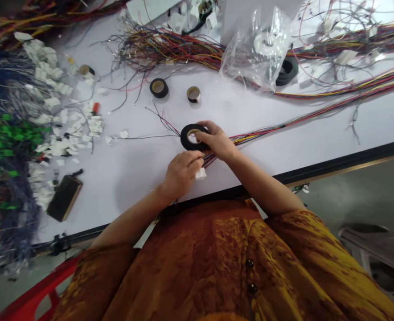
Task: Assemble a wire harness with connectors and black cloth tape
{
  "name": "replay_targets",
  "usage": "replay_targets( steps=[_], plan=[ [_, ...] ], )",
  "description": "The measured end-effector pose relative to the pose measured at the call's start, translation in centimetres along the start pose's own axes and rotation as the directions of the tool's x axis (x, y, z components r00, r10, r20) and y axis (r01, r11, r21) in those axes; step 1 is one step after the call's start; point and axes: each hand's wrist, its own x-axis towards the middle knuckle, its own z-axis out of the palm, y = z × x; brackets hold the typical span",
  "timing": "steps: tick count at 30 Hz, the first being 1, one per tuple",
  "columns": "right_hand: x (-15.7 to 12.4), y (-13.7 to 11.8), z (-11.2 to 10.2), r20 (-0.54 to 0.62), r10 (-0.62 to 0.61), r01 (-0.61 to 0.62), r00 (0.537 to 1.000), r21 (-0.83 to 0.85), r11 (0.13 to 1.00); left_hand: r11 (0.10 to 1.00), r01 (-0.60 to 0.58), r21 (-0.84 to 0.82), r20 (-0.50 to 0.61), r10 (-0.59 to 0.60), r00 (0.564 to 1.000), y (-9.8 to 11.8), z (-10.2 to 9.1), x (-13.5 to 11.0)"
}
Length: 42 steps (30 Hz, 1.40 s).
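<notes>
My right hand (219, 141) is closed on a roll of black tape (185, 137), with the thumb in the roll's cardboard core. A bundle of colored wires (250, 136) runs from beside that hand toward the upper right, and a few thin wire ends (163, 120) fan out left of the roll. Close below it, my left hand (181, 174) has its fingers pinched together at the wires. Just under those fingertips shows a white connector (200, 174). Exactly what the left fingertips grip is partly hidden.
Two small tape rolls, one black (158, 88) and one nearly used up (193, 94), stand beyond my hands. Heaped wires with white connectors (50, 76) and green connectors (6, 138) cover the left side. A dark phone-like case (64, 197) lies near the table edge. A clear plastic bag (257, 53) sits at the back.
</notes>
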Motion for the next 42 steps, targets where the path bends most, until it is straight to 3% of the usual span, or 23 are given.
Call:
replay_targets(
  steps=[2,4,6,7,9,11,15,18,23,26,29,34,39,42],
  plan=[
    [0.0,0.6,-0.2,-0.044,0.073,-0.069,0.996,0.078,0.995,0.985,0.115,-0.131,-0.124,-0.132,0.984,-1.2,0.4,-0.3],
    [-1.0,1.3,-0.6,-0.123,0.053,-0.042,0.991,0.094,0.995,0.904,0.264,-0.337,-0.198,-0.342,0.919,-2.5,1.0,-0.2],
    [-2.5,1.7,-1.1,-0.193,-0.005,0.017,0.981,0.059,0.998,0.771,0.358,-0.527,-0.135,-0.491,0.860,-3.5,1.6,0.2],
    [-3.2,1.8,-1.3,-0.217,-0.022,0.031,0.976,0.038,0.999,0.714,0.383,-0.586,-0.069,-0.515,0.854,-3.9,1.8,0.5],
    [-4.1,2.0,-1.8,-0.249,-0.014,0.018,0.968,0.015,1.000,0.671,0.402,-0.623,0.048,-0.480,0.876,-4.3,2.1,1.2],
    [-4.5,2.0,-2.0,-0.264,0.026,-0.022,0.964,0.018,1.000,0.719,0.379,-0.582,0.113,-0.390,0.914,-4.2,1.8,1.9],
    [-4.5,2.1,-2.2,-0.229,0.051,-0.045,0.972,0.029,0.999,0.862,0.258,-0.437,0.052,-0.262,0.964,-3.7,0.9,3.0],
    [-4.5,2.0,-2.2,-0.207,0.042,-0.035,0.977,0.036,0.999,0.857,0.279,-0.434,0.036,-0.293,0.956,-3.6,1.2,3.2],
    [-5.2,1.9,-2.0,-0.240,0.025,-0.010,0.971,0.065,0.998,0.779,0.362,-0.513,-0.015,-0.429,0.903,-3.9,2.8,3.1],
    [-6.6,2.0,-1.3,-0.181,0.041,-0.023,0.983,0.098,0.995,0.809,0.362,-0.463,-0.049,-0.431,0.901,-3.9,3.0,3.3],
    [-8.5,1.9,0.0,-0.109,0.040,-0.023,0.993,0.158,0.987,0.877,0.337,-0.344,-0.051,-0.375,0.925,-3.7,2.3,3.9],
    [-10.6,1.8,2.7,-0.037,0.053,-0.038,0.998,0.321,0.946,0.980,0.193,-0.057,0.110,-0.186,0.976,-2.9,0.2,6.0],
    [-9.9,2.6,6.0,-0.010,0.011,-0.005,1.000,0.455,0.891,0.985,0.097,0.141,0.345,-0.141,0.928,-1.3,-1.1,8.9],
    [-9.0,3.1,6.8,0.088,-0.119,0.070,0.989,0.428,0.901,0.957,0.049,0.285,0.373,-0.158,0.914,-0.1,-0.6,9.6]
  ],
)
